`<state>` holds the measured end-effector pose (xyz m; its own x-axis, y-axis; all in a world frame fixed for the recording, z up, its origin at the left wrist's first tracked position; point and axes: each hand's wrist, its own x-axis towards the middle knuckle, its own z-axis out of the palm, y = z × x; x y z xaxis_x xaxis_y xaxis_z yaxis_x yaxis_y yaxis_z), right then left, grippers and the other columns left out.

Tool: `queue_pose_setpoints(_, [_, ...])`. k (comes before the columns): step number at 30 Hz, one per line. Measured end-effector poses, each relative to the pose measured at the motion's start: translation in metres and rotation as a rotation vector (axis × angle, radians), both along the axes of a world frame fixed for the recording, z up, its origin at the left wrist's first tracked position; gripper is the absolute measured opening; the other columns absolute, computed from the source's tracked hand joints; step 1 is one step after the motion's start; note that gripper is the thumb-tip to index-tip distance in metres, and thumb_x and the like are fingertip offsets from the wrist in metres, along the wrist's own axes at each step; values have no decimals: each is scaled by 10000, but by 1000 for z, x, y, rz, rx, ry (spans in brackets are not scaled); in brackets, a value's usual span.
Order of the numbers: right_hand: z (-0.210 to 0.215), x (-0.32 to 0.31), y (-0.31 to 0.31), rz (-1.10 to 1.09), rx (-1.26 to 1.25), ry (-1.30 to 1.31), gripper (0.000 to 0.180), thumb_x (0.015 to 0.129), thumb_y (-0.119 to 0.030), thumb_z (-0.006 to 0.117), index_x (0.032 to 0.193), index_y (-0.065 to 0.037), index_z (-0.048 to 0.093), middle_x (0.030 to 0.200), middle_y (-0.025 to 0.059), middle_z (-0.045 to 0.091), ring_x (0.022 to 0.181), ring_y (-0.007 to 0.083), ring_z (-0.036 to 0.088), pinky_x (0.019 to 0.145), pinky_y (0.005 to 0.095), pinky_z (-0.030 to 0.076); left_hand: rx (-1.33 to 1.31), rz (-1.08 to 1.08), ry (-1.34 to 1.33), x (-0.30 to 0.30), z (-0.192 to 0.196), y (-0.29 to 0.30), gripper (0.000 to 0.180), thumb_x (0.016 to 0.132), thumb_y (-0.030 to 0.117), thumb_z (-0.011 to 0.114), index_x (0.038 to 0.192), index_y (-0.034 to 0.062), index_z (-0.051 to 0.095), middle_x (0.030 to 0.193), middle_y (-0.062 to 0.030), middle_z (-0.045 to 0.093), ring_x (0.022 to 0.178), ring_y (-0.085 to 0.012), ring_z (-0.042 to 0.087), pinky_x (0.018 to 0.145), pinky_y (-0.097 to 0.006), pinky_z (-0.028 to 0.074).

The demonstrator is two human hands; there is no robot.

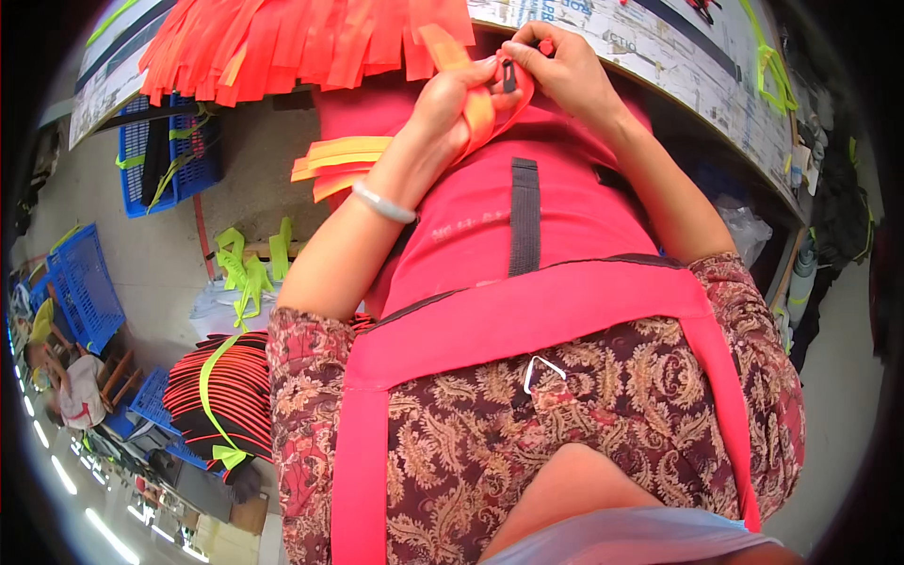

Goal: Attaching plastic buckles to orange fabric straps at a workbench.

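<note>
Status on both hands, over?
Left hand holding orange strips. Right hand at small black piece, grip unclear. Red strip pile just ahead, overhanging table.

Over a red apron (461,240), the left hand (448,102) holds an orange strip (479,113) and the right hand (565,80) is close by, a small black piece (509,77) between the 2. A pale bangle (381,203) circles the left forearm (339,250). Red strips (311,47) overhang the table (678,71).
</note>
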<state>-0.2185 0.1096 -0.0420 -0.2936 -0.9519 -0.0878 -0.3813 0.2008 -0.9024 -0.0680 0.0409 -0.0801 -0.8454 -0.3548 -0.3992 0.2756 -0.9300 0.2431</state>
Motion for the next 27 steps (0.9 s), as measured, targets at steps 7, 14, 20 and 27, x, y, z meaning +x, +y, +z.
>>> queue_pose_setpoints(7, [8,-5,-15,-156,183,179,149,863,-116,608,800,19,605,672,129,649,616,207,660,568,309,512,79,32,-181,-46,-27,-4,179,956,90,448,1062,-47,495,923,-119,572,793,-199,588,729,-336,557])
queue_pose_setpoints(14, [-12,-12,-14,-179,-43,517,141,868,-111,540,761,-23,566,607,171,608,602,363,627,546,448,497,173,-21,-27,-65,-57,-12,168,940,56,420,1024,-58,509,824,-107,566,657,-170,564,591,-254,514])
queue_pose_setpoints(20, [-16,-29,-21,-121,-14,84,249,870,-223,622,786,9,582,602,129,599,540,204,603,496,334,455,110,1,-98,-56,-43,-13,142,955,95,469,1030,0,543,810,-64,579,606,-133,530,496,-241,457])
queue_pose_setpoints(27, [27,-29,20,31,100,-219,288,860,-293,678,889,-7,670,697,-5,594,661,35,521,581,193,425,-686,232,-275,-28,30,16,128,878,73,629,969,-17,623,832,-23,634,639,-73,568,525,-192,436])
